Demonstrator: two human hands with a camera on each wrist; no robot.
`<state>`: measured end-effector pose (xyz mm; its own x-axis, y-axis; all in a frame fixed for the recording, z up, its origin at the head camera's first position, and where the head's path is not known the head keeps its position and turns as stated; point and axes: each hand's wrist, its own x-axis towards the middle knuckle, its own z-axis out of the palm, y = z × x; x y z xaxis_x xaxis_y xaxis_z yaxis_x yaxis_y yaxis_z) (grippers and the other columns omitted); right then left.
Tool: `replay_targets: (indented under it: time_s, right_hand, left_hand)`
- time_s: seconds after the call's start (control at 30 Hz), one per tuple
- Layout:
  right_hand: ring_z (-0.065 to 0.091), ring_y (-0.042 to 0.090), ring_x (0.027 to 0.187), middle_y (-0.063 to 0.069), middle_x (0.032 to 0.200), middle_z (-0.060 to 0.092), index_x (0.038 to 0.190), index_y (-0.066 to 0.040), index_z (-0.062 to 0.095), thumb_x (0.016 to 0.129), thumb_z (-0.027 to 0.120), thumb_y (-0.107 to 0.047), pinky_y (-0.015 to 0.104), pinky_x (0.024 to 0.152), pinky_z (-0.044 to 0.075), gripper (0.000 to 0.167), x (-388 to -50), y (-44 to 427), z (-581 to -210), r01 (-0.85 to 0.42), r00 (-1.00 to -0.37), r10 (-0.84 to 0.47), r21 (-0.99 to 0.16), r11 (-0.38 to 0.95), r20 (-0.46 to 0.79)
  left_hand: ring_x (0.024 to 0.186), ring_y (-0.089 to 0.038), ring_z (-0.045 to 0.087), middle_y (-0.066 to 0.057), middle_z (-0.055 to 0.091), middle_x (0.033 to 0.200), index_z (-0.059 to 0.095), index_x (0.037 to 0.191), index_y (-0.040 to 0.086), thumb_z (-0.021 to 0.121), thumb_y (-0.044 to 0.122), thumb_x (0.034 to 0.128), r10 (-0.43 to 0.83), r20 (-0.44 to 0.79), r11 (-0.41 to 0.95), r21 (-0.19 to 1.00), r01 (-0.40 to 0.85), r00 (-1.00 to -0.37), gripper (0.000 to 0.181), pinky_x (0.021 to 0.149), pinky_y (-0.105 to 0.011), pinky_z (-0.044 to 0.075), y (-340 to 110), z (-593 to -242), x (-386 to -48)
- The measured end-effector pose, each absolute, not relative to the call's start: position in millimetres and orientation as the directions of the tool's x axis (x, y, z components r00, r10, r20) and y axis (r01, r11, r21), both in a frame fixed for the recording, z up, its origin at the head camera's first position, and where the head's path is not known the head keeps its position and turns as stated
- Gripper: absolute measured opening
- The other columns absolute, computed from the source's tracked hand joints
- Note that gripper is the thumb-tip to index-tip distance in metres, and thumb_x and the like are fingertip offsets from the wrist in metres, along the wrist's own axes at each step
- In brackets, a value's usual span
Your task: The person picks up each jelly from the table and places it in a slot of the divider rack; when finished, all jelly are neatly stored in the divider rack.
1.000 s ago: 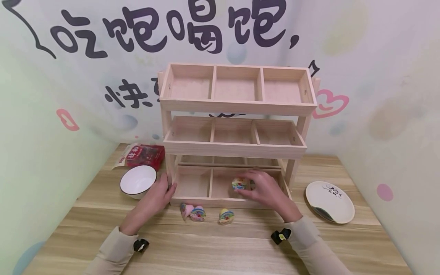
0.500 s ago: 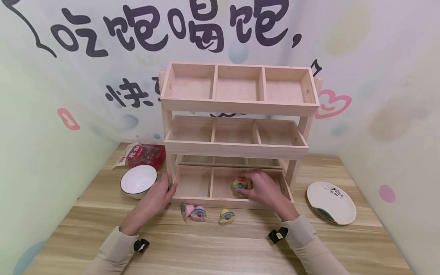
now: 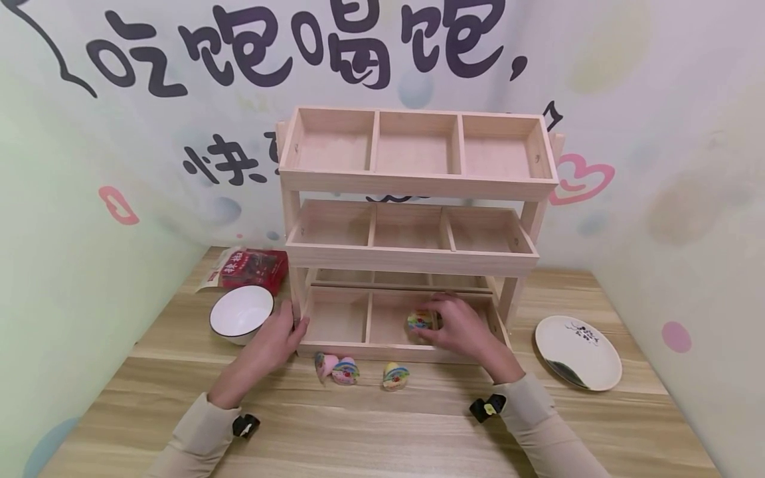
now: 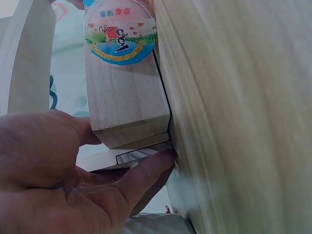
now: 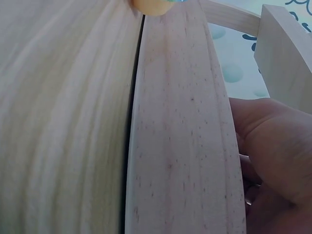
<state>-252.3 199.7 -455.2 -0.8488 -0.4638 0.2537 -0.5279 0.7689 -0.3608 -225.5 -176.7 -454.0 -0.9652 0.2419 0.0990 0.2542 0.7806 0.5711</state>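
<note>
In the head view a three-tier wooden shelf [image 3: 412, 261] stands on the table. My left hand [image 3: 273, 342] grips its lower left corner; in the left wrist view that hand [image 4: 63, 180] has thumb and fingers round the wooden end [image 4: 131, 129]. My right hand [image 3: 463, 330] reaches into the bottom tray, pinching a small colourful-lidded cup [image 3: 420, 321] over the middle compartment. The right wrist view shows this hand [image 5: 278, 151] behind the tray's front board [image 5: 185, 122], its fingertips hidden. Two pink cups [image 3: 345, 371] and a yellow cup [image 3: 395, 376] lie before the shelf.
A white bowl [image 3: 242, 312] stands left of the shelf, close to my left hand, with a red package [image 3: 255, 269] behind it. On the right lies a white plate [image 3: 577, 353]. The upper tray [image 3: 418, 180] and middle tray [image 3: 412, 257] overhang the bottom one.
The pinched cup has shifted very slightly right with my right hand, and the whole view has drifted a little. My left hand keeps its grip on the corner.
</note>
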Motion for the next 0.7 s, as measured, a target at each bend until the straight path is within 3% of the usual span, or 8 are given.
replay_targets:
  time_s: [0.3, 0.57, 0.7]
  right_hand:
    - [0.072, 0.034, 0.120, 0.014, 0.126, 0.078, 0.125, -0.004, 0.078, 0.090, 0.090, -0.029, 0.056, 0.114, 0.050, 0.045, -252, 201, -454, -0.535, -0.845, -0.479, -0.386, 0.752, 0.237]
    - [0.072, 0.032, 0.120, 0.013, 0.128, 0.076, 0.128, -0.005, 0.077, 0.096, 0.084, -0.032, 0.052, 0.102, 0.058, 0.042, -236, 196, -447, -0.572, -0.817, -0.483, -0.339, 0.747, 0.314]
    - [0.072, 0.017, 0.094, 0.007, 0.115, 0.077, 0.123, -0.007, 0.078, 0.098, 0.083, -0.026, 0.034, 0.082, 0.062, 0.033, -220, 187, -444, -0.663, -0.744, -0.547, -0.322, 0.676, 0.383]
  left_hand:
    - [0.106, -0.035, 0.068, -0.038, 0.062, 0.129, 0.043, 0.137, -0.017, 0.055, 0.014, 0.1116, 0.247, 0.100, 0.769, 0.585, 0.258, -0.964, 0.043, 0.087, -0.053, 0.062, -177, -454, -225]
    - [0.087, -0.029, 0.064, -0.030, 0.065, 0.108, 0.048, 0.124, -0.015, 0.057, 0.015, 0.1095, 0.260, 0.191, 0.754, 0.572, 0.323, -0.947, 0.034, 0.069, -0.045, 0.057, -180, -462, -228]
    - [0.092, -0.030, 0.065, -0.032, 0.065, 0.113, 0.048, 0.127, -0.015, 0.057, 0.012, 0.1098, 0.249, 0.150, 0.762, 0.580, 0.289, -0.957, 0.034, 0.074, -0.045, 0.058, -178, -456, -225]
